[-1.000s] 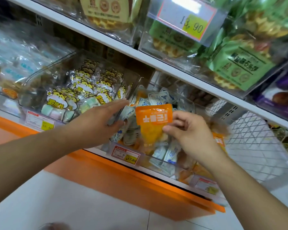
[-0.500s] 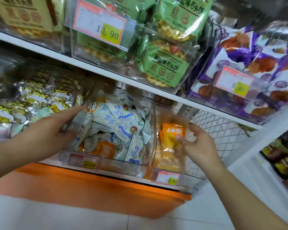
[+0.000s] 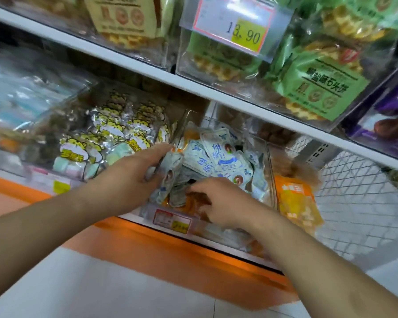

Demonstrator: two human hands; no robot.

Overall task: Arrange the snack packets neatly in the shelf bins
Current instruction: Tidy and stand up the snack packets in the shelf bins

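Note:
A clear middle bin (image 3: 270, 171) on the lower shelf holds a loose pile of blue-and-white snack packets (image 3: 218, 157), with orange packets (image 3: 189, 135) showing underneath. My left hand (image 3: 133, 180) grips the bin's left wall beside the packets. My right hand (image 3: 218, 200) is over the bin's front, its fingers curled down into the pile; whether they hold a packet is hidden. An orange packet (image 3: 294, 203) lies in the neighbouring bin on the right, free of both hands.
The bin to the left holds yellow cartoon-print packets (image 3: 115, 138). The shelf above carries green waffle bags (image 3: 319, 81) and a 13.90 price tag (image 3: 239, 24). A white wire mesh (image 3: 359, 198) is at the right, an orange base strip (image 3: 170, 249) below.
My right hand let go of the orange packet in the right bin and moved left into the middle bin's pile. My left hand stayed on the bin's left wall.

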